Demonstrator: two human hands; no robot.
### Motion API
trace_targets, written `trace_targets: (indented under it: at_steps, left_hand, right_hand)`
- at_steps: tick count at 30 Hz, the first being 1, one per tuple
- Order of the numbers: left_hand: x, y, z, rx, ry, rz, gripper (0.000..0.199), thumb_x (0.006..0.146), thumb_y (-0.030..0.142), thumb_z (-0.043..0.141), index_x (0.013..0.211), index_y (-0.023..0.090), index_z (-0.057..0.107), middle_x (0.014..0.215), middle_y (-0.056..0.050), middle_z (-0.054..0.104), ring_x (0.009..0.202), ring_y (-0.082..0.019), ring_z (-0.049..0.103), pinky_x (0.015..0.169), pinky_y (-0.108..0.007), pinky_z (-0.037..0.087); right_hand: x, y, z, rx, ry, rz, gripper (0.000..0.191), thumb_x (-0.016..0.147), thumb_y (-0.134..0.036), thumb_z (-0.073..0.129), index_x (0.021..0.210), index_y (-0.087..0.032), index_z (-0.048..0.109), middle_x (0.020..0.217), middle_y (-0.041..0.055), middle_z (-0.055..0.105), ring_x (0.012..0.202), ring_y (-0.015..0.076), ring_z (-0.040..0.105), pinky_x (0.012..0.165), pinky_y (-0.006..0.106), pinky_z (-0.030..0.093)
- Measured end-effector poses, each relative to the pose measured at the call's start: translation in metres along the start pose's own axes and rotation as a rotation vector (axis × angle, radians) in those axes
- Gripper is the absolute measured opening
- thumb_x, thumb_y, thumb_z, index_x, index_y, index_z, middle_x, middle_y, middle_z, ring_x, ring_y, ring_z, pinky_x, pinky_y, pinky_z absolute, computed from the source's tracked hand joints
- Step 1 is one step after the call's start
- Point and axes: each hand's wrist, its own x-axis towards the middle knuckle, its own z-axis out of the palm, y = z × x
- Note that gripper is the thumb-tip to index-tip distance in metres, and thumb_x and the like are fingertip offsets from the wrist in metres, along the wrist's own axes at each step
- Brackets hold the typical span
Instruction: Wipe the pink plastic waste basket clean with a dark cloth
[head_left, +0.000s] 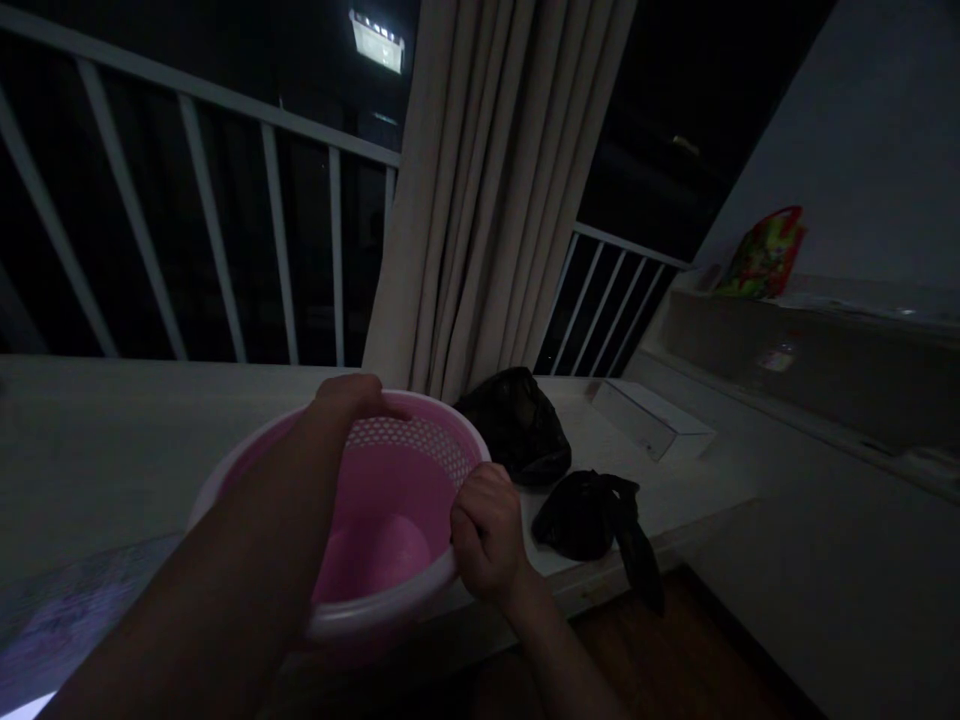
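Along the dim ledge [97,440], the basket [382,505] is at seven o'clock, its gripping done: the left hand [356,397] curls over it at twelve, the right hand [491,530] clenches it at four, and, though gloom hides whether it is lifted yet, the bags [517,430] lie untouched.

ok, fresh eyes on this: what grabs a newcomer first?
Probably the round pink plastic basket low in the centre, its far rim under the left hand and its right rim in the right hand. Next, the bright white rectangular light against the dark at the top, just left of the long beige fabric curtain.
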Motion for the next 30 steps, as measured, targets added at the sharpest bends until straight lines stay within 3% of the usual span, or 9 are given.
trace_targets:
  at_steps: [6,14,21,30]
  left_hand:
    - [-0.001,0.000,0.000,0.029,-0.008,-0.014,0.081,0.063,0.080,0.057,0.108,0.013,0.070,0.115,-0.021,0.068,0.101,-0.036,0.063,0.085,-0.044,0.049]
    - [-0.009,0.004,-0.003,0.056,0.009,-0.020,0.086,0.060,0.080,0.058,0.110,0.011,0.069,0.117,-0.022,0.067,0.104,-0.037,0.062,0.086,-0.045,0.048]
    - [-0.013,0.005,-0.005,0.077,0.014,-0.044,0.085,0.058,0.082,0.056,0.114,0.019,0.070,0.119,-0.019,0.067,0.104,-0.036,0.063,0.085,-0.040,0.048]
    - [-0.016,0.007,-0.005,0.108,0.032,-0.027,0.089,0.055,0.086,0.052,0.111,0.020,0.072,0.118,-0.019,0.067,0.104,-0.037,0.063,0.083,-0.039,0.048]
  right_hand:
    - [-0.001,0.000,0.000,0.000,-0.004,0.002,0.023,0.078,-0.017,0.037,0.058,-0.021,0.027,0.052,-0.0025,0.034,0.054,0.0134,0.037,0.060,0.033,0.027]
    - [-0.001,-0.002,-0.001,-0.019,0.008,0.001,0.021,0.076,-0.018,0.037,0.058,-0.021,0.026,0.052,-0.0025,0.034,0.055,0.0133,0.037,0.059,0.034,0.027]
    - [-0.002,-0.004,-0.001,-0.035,0.020,-0.005,0.021,0.074,-0.017,0.038,0.059,-0.022,0.023,0.052,-0.0028,0.032,0.054,0.0134,0.035,0.058,0.034,0.026]
    - [-0.006,-0.007,-0.001,-0.032,0.043,-0.028,0.021,0.075,-0.017,0.039,0.059,-0.021,0.025,0.053,-0.0028,0.033,0.055,0.0134,0.034,0.059,0.033,0.026]
